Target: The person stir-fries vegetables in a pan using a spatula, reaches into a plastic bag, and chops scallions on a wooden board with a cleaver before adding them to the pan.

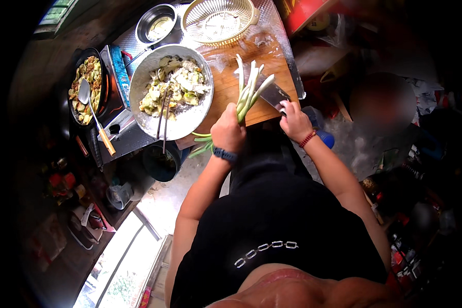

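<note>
A bunch of green onions (247, 95) is gripped in my left hand (228, 130), white ends up and away from me, green tops hanging below the fist. My right hand (295, 122) is closed on the handle of a cleaver (273, 94). Its broad blade lies partly behind the white stalks; whether it touches them I cannot tell. Both are above the near part of a wooden cutting board (225, 72). Left of the board stands a large metal bowl (138, 92) of floured, pale green and yellow pieces, with dark chopsticks (164, 115) resting in it.
A frying pan (106, 84) of browned food sits on a burner at the left, a spatula (94, 110) lying across it. At the back are a small metal pot (140, 33) and a cream plastic basket (254, 18). A dark bucket (161, 167) stands below the table edge.
</note>
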The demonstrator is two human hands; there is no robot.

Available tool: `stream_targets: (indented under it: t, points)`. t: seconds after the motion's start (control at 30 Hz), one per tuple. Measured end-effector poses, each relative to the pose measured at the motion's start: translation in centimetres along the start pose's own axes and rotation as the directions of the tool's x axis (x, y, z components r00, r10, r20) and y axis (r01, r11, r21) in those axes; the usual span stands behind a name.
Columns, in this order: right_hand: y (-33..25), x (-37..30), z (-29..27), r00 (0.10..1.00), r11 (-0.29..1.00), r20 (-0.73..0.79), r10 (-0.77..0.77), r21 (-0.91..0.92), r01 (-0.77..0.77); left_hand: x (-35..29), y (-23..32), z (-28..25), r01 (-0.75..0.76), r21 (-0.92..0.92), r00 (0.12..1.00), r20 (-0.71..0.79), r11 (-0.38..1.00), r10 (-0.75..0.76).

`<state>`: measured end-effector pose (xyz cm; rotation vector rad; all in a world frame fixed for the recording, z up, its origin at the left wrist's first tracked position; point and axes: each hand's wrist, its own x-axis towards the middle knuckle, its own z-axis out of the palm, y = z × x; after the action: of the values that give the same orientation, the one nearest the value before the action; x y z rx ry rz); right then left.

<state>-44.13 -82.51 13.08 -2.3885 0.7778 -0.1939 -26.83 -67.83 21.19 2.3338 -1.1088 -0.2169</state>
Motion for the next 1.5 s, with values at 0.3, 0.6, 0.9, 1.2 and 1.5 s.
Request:
stream_targets:
  t: [0.3, 0.6, 0.9, 1.2, 1.5]
  points:
    - [5.0, -7.3, -4.8, 0.866, 0.896, -0.300, 0.401, 0.326, -0.302, 3.8, -1.7, 12.4, -0.189, 0.332, 0.974, 0.186, 0.924, 0.132]
    - [4.5, 0.0, -7.9, 0.986, 0.977, -0.167, 0.019, 0.211, 0.017, 2.9, -4.7, 12.5, -0.258, 0.457, 0.964, 0.177, 0.851, 0.197]
    - [2.6, 0.8, -6.8, 0.998, 0.977, -0.011, 0.065, 0.204, -0.062, 2.0, -2.7, 10.1, -0.101, 0.381, 0.986, 0.161, 0.919, 0.042]
    - [-1.6, -0.7, -4.3, 0.978, 0.991, 0.208, -0.007, 0.135, -0.021, -0.2, -6.5, 11.9, -0.158, 0.503, 0.985, 0.142, 0.850, 0.099]
    - [-4.1, 3.0, -2.5, 0.909, 0.971, 0.405, 0.101, -0.239, -0.002, 0.6, -5.6, 13.9, -0.131, 0.608, 0.982, 0.186, 0.783, 0.020]
